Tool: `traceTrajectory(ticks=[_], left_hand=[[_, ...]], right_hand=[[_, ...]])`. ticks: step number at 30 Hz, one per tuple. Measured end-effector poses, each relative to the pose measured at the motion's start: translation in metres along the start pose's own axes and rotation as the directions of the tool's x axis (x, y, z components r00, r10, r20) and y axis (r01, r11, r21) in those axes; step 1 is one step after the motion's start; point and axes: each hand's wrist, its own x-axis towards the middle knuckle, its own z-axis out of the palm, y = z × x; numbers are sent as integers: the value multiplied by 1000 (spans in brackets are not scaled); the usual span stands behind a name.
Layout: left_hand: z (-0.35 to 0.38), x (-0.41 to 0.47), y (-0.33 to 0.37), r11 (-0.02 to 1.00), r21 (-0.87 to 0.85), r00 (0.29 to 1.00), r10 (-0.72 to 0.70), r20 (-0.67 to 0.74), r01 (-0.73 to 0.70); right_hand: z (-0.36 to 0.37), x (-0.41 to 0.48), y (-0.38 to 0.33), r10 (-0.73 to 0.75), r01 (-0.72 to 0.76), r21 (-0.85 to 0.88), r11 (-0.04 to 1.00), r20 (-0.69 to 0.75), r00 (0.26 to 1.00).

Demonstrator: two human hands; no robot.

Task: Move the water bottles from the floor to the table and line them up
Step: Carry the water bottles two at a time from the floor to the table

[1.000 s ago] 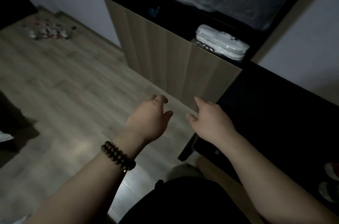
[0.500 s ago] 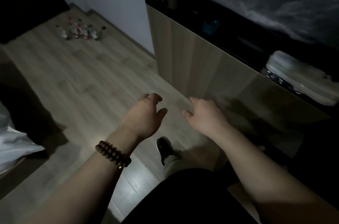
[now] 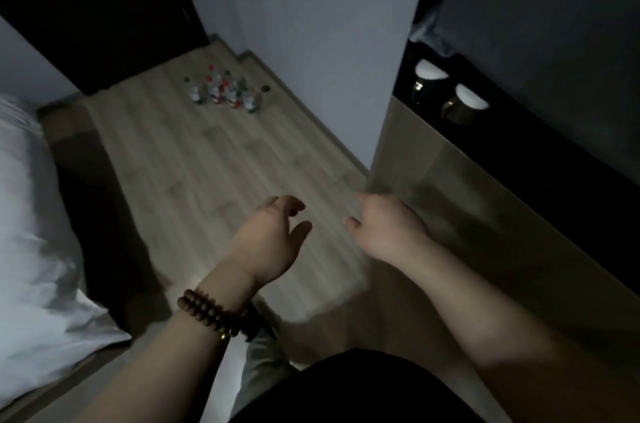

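Wooden floor [image 3: 207, 163]: runs from the person's feet to the far corner. The light is dim and the view partly blurred.
White bedding [image 3: 31, 215]: bounds the passage on the left.
Wood-fronted unit [image 3: 450, 215]: bounds the passage on the right and has a dark top. Whether it is the table of the task cannot be told.
Left hand [image 3: 266, 239] and right hand [image 3: 388, 225]: both held out in front, apart from each other, fingers loosely curled, holding nothing.
Water bottles [image 3: 225, 92]: a tight upright cluster on the floor near the far wall corner, with red, green and dark caps. The count is not legible.
Two cups [image 3: 431, 71]: stand on the unit's dark top.
Bead bracelet [image 3: 207, 313]: on the left wrist.

Assessment: the step in hand is judged to be the approach to the bottles, as none is in hand. Recommended method:
- Walk the passage between bedding and unit.
- Crouch close before reaching.
- Take the outer bottles first, one per hand.
- Grip round the body below the cap, so that neighbours are not toppled.

Position relative to grip: the bottles lie well apart from both hands, ahead of them and somewhat left of the left hand, down at floor level
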Motion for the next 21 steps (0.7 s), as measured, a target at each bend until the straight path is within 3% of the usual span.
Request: traceTrajectory(ticks=[4, 12, 21], left_hand=[[-53, 67, -75, 1000, -27, 999, 10, -54, -12], [-184, 187, -210, 997, 23, 997, 77, -2, -77], [-276, 335, -331, 999, 17, 999, 45, -29, -45]], right_hand=[[11, 77, -79, 0, -1, -11, 1000, -16, 1000], [14, 203, -239, 22, -21, 30, 999, -27, 999], [29, 376, -363, 4, -5, 94, 996, 17, 1000]])
